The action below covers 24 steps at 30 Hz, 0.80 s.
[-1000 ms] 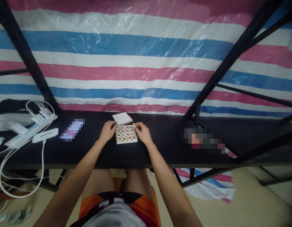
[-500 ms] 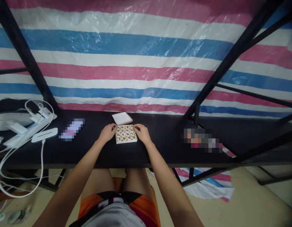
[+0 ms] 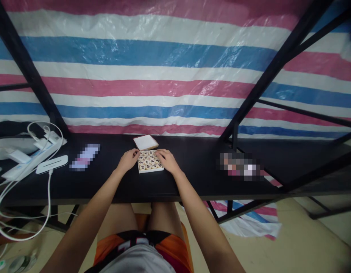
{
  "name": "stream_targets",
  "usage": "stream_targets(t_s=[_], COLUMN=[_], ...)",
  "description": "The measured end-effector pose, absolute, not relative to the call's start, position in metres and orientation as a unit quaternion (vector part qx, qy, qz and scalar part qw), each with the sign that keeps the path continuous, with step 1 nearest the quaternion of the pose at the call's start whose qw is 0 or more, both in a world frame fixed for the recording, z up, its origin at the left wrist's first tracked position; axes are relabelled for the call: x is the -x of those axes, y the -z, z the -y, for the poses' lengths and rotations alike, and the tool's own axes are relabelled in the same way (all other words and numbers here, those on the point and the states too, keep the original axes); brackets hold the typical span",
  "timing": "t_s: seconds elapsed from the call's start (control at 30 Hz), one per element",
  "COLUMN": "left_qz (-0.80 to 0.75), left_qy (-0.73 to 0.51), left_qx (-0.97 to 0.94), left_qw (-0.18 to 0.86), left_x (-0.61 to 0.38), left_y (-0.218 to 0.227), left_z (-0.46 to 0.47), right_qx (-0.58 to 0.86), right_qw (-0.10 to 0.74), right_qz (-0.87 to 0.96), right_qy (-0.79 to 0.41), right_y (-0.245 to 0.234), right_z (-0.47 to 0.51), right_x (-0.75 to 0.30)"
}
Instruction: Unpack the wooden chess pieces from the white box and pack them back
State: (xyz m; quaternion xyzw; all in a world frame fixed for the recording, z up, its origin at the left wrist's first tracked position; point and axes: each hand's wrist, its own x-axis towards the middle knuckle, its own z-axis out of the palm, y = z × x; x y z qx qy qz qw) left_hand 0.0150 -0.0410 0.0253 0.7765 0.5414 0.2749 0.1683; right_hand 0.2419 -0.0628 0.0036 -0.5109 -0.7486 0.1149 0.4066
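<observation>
A small white box [image 3: 151, 171] stands on the black table in front of me, filled with rows of round Chinese chess pieces [image 3: 148, 162] marked with dark characters. My left hand [image 3: 128, 159] is closed at the box's upper left corner, its fingertips gripping the edge. From the right, my right hand [image 3: 167, 160] reaches over the upper right corner. Its fingers stretch out above or on the pieces there and cover some of them; contact is hard to make out. Just behind the box lies its lid [image 3: 146, 142], white inside face up.
A blurred-out phone-like object [image 3: 85, 157] lies on the table [image 3: 198, 167] to the left. Further left are a white power strip [image 3: 33, 155], a white flat device [image 3: 52, 164] and cables. Blurred items [image 3: 241, 166] sit at right. Black frame bars and a striped sheet [image 3: 152, 87] stand behind.
My right hand's fingers have moved left, from the box's right edge to over the upper right pieces. My left hand stays at the left corner. The view has shifted slightly.
</observation>
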Motion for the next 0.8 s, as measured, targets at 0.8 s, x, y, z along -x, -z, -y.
stream_targets(t_s=[0.8], left_qz=[-0.52], left_qy=[-0.282], left_qx=[-0.788], left_qw=[0.17], left_x=[-0.0141], left_y=[-0.025], left_z=[0.0399], right_qx=[0.512], right_qw=[0.377], right_qz=[0.758], right_qy=[-0.147], right_y=[-0.007], right_z=[0.067], right_x=[-0.2352])
